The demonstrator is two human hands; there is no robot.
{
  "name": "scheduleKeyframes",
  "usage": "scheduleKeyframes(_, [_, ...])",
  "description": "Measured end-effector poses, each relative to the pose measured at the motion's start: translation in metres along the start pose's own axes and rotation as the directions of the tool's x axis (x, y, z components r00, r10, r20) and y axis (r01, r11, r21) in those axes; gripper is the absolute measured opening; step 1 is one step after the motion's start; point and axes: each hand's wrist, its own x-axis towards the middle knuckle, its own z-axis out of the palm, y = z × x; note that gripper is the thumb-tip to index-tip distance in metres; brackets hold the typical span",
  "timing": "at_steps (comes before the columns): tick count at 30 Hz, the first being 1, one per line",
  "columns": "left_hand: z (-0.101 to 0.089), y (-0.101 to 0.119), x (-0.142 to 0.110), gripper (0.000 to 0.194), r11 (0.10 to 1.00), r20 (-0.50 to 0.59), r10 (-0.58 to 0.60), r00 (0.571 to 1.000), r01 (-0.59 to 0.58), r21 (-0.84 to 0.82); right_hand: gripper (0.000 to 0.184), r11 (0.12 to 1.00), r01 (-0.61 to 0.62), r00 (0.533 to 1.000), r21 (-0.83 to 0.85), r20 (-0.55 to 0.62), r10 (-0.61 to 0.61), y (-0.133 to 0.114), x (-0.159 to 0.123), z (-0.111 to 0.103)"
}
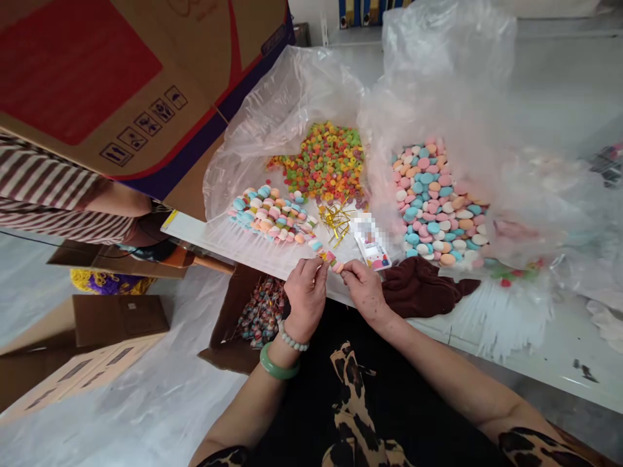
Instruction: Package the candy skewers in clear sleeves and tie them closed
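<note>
My left hand (305, 295) pinches a thin white stick threaded with small candies (325, 258) at the table's edge. My right hand (363, 288) holds a pink candy (337, 266) between finger and thumb, right beside that stick. Just beyond my hands lie a loose heap of pastel round candies (265, 214), a pile of multicoloured candy rings (324, 162) and a larger mound of pastel discs (433, 201). Gold twist ties (335, 220) rest near my fingers.
Clear plastic sheeting (292, 117) surrounds the candy piles on a white table (559, 350). A dark red cloth (413, 285) and a bundle of white sticks (496, 318) lie to the right. An open carton of candy sticks (263, 311) sits below left. A co-worker's striped sleeve (43, 194) shows beneath a cardboard box (121, 84).
</note>
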Motion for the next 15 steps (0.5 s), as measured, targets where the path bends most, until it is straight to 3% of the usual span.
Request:
scheduleKeyframes(4, [-0.003,-0.002,0.005,0.018,0.959,0.078,0.101,0.992,-0.118,0.258,0.018,0.997,0.058,0.998,-0.058,0.001,-0.058,0.002,-0.001,0.000])
scheduleKeyframes(8, [-0.008,-0.005,0.008,0.022,0.785,0.230,0.264,0.937,-0.347,0.514,0.022,0.969,0.132,0.990,-0.208,0.067,-0.120,0.000,-0.004,-0.004])
scheduleKeyframes(11, [-0.010,-0.009,0.013,0.025,0.731,0.272,0.309,0.911,-0.410,0.545,0.020,0.906,0.172,0.983,-0.387,0.125,-0.133,0.000,-0.007,-0.009])
scheduleKeyframes(15, [-0.009,-0.020,0.026,0.027,0.789,0.332,0.256,0.908,-0.394,0.471,0.020,0.811,0.258,0.965,-0.525,0.181,-0.190,0.001,-0.006,-0.015])
